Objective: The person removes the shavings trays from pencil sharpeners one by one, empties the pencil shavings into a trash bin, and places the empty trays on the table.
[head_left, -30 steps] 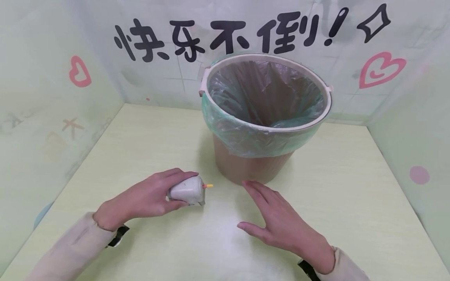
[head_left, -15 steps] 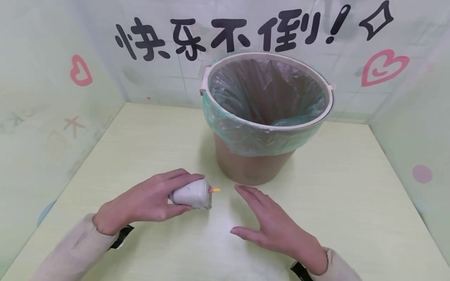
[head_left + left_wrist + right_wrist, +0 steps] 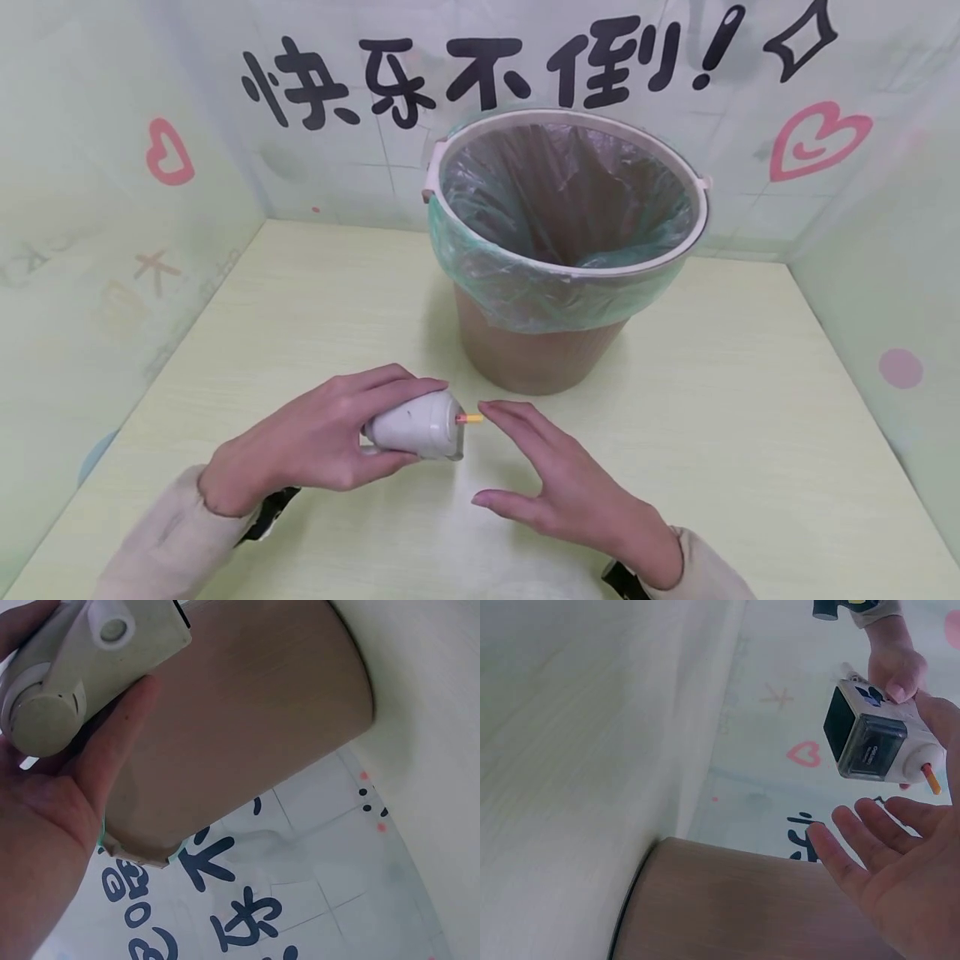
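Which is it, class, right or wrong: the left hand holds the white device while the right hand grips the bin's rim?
Wrong about the right hand: the head view shows it open, gripping nothing, in front of the bin. The left hand does hold the white device.

You wear a long, pale beige cloth sleeve on the left [image 3: 161,533] and a matching long, pale beige cloth sleeve on the right [image 3: 705,571], both plain. The left one has soft creases in the fabric, and each ends in a simple cuff, leaving your left hand [image 3: 322,437] and right hand [image 3: 566,487] bare. Below the left cuff you have a glossy black band [image 3: 272,510] — a small whitish patch shows at its edge. A similar black band [image 3: 624,581] sits by your right cuff. From the right wrist view, your left-side gear includes a dark, stubby cylinder [image 3: 825,609] — with a yellowish patch [image 3: 857,602] beside it
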`<state>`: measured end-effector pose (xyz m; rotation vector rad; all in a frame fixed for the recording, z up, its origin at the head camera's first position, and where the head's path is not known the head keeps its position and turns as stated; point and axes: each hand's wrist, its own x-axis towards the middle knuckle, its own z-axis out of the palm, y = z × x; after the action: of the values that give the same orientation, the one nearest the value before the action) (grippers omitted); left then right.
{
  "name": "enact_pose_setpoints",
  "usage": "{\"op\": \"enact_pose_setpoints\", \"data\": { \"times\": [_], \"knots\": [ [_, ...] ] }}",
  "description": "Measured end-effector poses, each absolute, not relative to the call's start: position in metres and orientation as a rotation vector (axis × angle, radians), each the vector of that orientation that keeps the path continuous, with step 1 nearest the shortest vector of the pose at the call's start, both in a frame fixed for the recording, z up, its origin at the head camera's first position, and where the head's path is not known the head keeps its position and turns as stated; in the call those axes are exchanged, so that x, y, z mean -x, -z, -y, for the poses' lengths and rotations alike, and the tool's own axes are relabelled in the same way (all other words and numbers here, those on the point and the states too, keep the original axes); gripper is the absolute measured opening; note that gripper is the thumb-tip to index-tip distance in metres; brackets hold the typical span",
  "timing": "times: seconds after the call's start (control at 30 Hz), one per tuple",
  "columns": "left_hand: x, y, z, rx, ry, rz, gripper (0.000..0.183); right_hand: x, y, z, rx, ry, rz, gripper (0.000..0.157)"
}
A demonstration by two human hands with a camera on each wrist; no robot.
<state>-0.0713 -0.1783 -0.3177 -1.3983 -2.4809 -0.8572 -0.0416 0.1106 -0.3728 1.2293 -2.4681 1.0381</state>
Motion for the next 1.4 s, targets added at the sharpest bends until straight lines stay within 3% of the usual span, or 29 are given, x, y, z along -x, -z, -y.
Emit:
{"op": "enact_pose_setpoints", "data": {
  "times": [0.9, 1.4],
  "knots": [
    [0.059, 0.317, 0.168, 1.471, 0.959, 2.408, 0.062, 0.041, 0.372, -0.091, -1.287, -1.327, 2.268, 0.084],
    [0.060, 0.320, 0.163, 1.409, 1.072, 2.330, 0.060, 0.039, 0.370, -0.086, -1.162, -1.598, 2.193, 0.058]
  ]
}}
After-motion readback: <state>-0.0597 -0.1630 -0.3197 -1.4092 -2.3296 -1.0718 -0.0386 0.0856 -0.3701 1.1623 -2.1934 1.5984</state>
